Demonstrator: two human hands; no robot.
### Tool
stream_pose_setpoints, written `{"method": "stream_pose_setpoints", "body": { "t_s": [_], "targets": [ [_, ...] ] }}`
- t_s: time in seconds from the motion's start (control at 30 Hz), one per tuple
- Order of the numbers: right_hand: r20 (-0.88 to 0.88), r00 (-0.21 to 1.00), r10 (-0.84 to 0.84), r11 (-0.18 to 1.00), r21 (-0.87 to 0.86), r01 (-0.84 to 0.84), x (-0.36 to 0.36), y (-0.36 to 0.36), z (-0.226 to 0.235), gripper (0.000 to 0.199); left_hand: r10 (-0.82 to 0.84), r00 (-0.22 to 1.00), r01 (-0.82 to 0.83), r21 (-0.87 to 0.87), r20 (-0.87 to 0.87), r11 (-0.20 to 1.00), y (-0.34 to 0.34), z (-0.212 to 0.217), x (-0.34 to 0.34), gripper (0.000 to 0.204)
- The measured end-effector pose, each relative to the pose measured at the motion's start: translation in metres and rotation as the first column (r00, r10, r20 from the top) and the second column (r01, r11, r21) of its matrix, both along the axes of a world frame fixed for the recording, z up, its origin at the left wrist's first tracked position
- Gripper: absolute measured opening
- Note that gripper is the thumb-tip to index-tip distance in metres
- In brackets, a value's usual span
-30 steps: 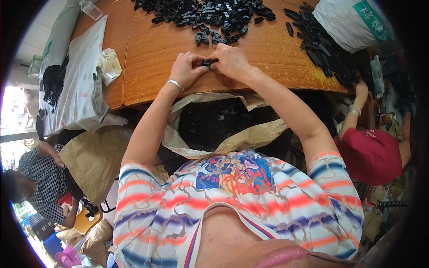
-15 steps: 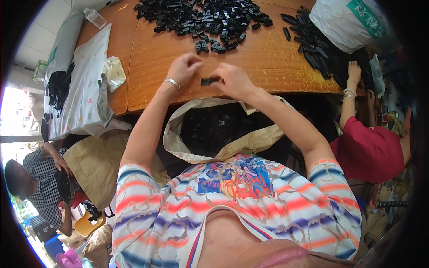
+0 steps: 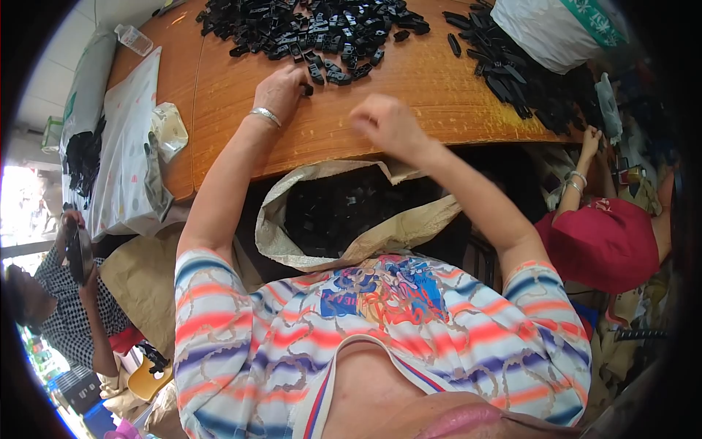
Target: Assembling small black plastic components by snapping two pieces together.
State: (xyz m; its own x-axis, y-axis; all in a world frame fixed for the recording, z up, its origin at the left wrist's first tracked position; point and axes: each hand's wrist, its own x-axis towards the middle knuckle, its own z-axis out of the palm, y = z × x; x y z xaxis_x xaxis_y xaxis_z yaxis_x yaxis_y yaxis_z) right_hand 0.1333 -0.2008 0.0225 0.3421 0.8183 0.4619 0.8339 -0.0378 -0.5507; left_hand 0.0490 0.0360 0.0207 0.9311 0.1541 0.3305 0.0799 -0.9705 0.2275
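The left hand is above the brown table, just below the near edge of a large heap of black parts. Its fingers are bent, and a small black piece is at their tips, on the right side of this hand, a little apart from the heap; I cannot tell whether the fingers pinch it or only touch it. A silver bracelet goes around the left wrist. The right hand is to the right of the left one and nearer to the table edge, well apart from it. Its fingers look curled, but they are blurred, so I cannot tell if they are pressed together or hold something. Below the table edge, between the two forearms, there is an open pale sack with dark pieces inside. On the right part of the table lie longer black parts, beside a white plastic bag with a green band. A person in a red shirt has one hand near the table edge there.
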Motion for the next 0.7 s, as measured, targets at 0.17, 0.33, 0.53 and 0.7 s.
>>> {"method": "stream_pose_setpoints", "body": {
  "t_s": [0.17, 0.33, 0.53, 0.7],
  "targets": [
    [0.18, 0.942, -0.284, 0.952, -0.068, 0.3, 0.067, 0.031, -0.015, 0.017, -0.005, 0.998, 0.005, -0.001, -0.069, 1.0, -0.018, 0.0, -0.013, 0.009],
    [0.269, 0.93, -0.249, 0.923, -0.224, 0.312, 0.083, 0.051, -0.015, 0.022, -0.022, 0.997, 0.02, -0.026, -0.079, 0.999, -0.029, -0.001, -0.021, 0.013],
    [0.166, 0.958, -0.233, 0.927, -0.258, 0.271, 0.08, 0.041, -0.011, 0.021, -0.004, 1.0, -0.002, -0.358, -0.015, 0.934, -0.022, -0.005, -0.036, 0.025],
    [-0.028, 0.996, -0.084, 0.987, -0.14, 0.08, 0.021, 0.053, -0.007, 0.021, 0.003, 1.0, -0.006, -0.288, -0.013, 0.957, -0.02, -0.014, -0.039, 0.03]
  ]
}}
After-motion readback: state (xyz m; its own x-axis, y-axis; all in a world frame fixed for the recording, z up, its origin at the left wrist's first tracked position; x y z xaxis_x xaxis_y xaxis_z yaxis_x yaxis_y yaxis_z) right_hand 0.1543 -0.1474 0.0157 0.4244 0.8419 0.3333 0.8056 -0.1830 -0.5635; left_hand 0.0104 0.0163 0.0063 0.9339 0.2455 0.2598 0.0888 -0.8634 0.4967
